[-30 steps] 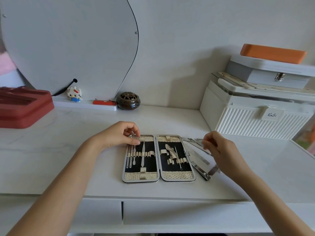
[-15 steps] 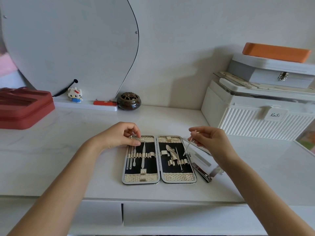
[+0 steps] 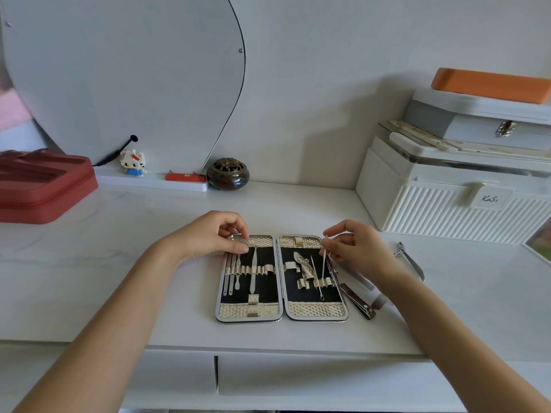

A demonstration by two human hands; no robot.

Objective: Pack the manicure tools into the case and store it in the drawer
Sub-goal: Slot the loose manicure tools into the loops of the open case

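Case (image 3: pixel 281 311) open on desk (image 3: pixel 119 278), clippers (image 3: pixel 357 300) and probably nippers (image 3: pixel 410 260) alongside.

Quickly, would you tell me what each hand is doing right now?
Left hand: grips the case top edge.
Right hand: pinches a thin tool.

White surface (image 3: pixel 125 263) with the things on it

An open manicure case (image 3: pixel 281 277) lies at the near centre, nail clippers (image 3: pixel 357 301) just to its right, a red case (image 3: pixel 38 186) far left, a white ribbed box (image 3: pixel 453 204) far right.

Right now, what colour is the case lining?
Black lining, with cream textured strips; the head view shows it best.
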